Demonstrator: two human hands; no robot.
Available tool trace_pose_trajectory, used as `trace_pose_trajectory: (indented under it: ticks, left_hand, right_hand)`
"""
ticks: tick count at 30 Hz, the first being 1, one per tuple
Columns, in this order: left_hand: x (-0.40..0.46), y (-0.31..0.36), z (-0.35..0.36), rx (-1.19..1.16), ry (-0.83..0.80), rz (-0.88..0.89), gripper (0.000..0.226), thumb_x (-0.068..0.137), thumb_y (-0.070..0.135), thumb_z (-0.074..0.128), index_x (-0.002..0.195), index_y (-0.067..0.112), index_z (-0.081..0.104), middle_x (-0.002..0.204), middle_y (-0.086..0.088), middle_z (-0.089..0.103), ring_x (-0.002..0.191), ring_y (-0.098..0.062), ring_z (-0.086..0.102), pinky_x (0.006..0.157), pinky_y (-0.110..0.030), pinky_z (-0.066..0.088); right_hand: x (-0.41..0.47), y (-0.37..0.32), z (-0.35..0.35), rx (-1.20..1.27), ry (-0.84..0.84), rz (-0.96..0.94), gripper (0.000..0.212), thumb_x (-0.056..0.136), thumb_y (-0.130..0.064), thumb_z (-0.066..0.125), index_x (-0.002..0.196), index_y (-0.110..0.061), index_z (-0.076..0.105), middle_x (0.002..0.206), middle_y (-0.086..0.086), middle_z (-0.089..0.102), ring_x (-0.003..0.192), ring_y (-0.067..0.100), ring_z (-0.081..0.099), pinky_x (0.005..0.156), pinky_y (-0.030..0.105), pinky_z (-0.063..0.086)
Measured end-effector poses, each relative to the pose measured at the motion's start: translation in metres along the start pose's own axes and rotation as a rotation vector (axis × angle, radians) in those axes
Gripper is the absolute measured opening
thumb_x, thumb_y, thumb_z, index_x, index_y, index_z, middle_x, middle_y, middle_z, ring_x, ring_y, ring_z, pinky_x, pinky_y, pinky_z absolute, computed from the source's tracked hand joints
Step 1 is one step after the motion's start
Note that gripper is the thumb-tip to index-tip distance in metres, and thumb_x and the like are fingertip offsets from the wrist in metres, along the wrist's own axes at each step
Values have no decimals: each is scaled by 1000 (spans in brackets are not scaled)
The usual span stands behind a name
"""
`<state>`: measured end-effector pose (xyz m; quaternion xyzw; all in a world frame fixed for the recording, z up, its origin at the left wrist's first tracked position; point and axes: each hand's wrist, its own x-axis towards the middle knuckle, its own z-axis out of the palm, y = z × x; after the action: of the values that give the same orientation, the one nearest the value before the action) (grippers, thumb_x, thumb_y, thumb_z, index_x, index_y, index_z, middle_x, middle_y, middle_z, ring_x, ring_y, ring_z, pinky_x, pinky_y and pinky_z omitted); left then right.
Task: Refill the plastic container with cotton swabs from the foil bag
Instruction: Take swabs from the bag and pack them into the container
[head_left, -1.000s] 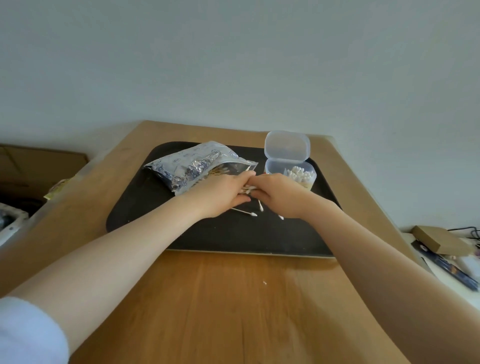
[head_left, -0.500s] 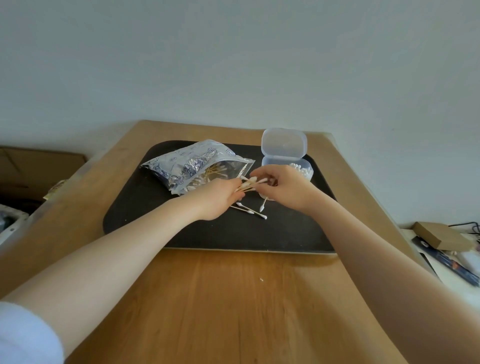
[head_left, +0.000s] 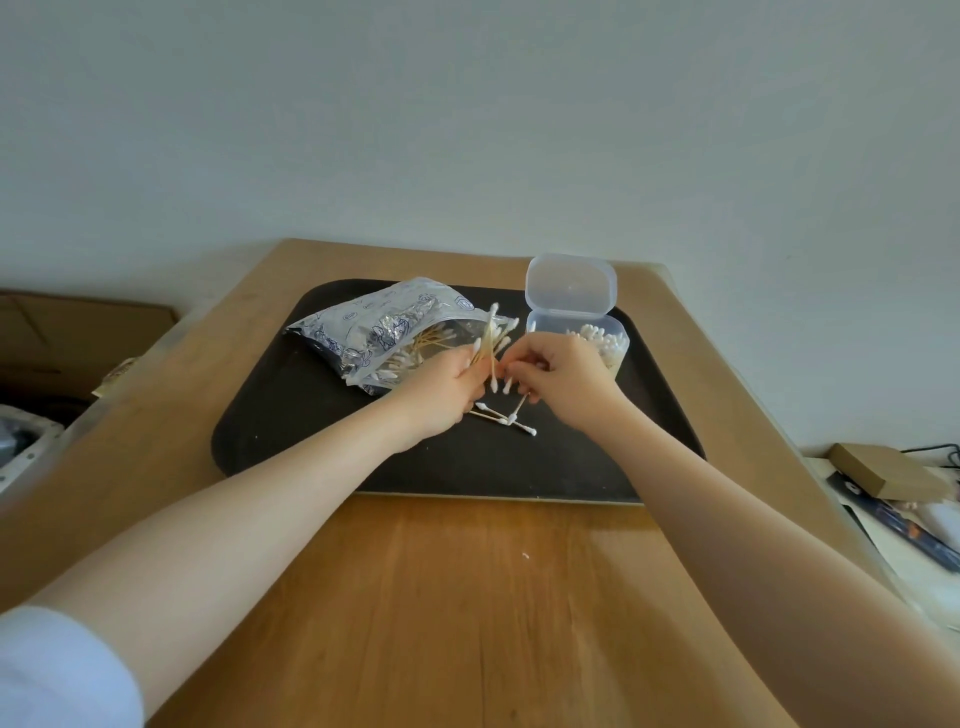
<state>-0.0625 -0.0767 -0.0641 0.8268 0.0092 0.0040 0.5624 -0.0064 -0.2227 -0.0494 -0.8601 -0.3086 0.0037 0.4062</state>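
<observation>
Landmark: black tray (head_left: 291, 441) on the wooden tabletop (head_left: 441, 597).
Foil bag (head_left: 384, 332): lies at tray's far left, mouth facing right.
Plastic container (head_left: 605, 340): at tray's far right, lid upright, swabs inside.
Left hand (head_left: 441, 387): over tray centre, grip pinching a bundle of cotton swabs (head_left: 491, 338).
Right hand (head_left: 561, 379): just right of the bundle, fingers curled, grip pinching swabs.
Loose swabs (head_left: 506, 415): on tray, beneath both hands.

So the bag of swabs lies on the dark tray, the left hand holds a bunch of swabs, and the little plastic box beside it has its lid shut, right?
Not quite: the head view shows the box with its lid flipped open, swabs inside. The rest holds: the bag lies on the tray, and the left hand holds a bunch of swabs.
</observation>
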Motion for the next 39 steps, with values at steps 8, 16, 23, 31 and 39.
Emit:
trace_pose_trajectory:
  ticks: [8,16,23,31,39]
  left_hand:
    - [2,3,11,54,160,-25,23,100,27,32,104,15,51,88,-1,59,82,-21,63,81,-38,54]
    - [-2,14,19,-90,191,-92,33,102,30,25,116,15,50,84,-6,62,62,-16,62,63,-32,55]
    - [8,7,21,183,417,-71,35,102,28,23,90,10,50,65,-2,54,49,-13,52,42,-22,38]
    - [10,-1,22,300,462,9,39,102,28,24,83,10,54,66,0,52,60,-12,51,54,-23,40]
    - [10,-5,15,-44,303,-189,33,101,32,28,85,19,54,71,2,50,61,-12,42,56,-27,33]
  right_hand:
    - [1,-9,20,-57,88,39,54,88,-12,60,134,-18,33,76,2,66,67,11,62,70,27,55]
    - [2,-16,27,-285,86,-4,14,91,-13,53,103,-7,54,82,2,57,71,12,51,61,17,38]
    - [2,-25,28,-300,-1,-34,7,91,-7,49,97,-5,54,86,11,62,78,25,59,69,32,48]
    - [4,-19,24,-236,-13,-51,31,91,0,45,119,-10,56,84,8,66,76,23,63,75,38,54]
    - [10,-10,17,178,127,256,26,92,-18,55,116,-10,50,87,2,67,68,9,60,60,21,49]
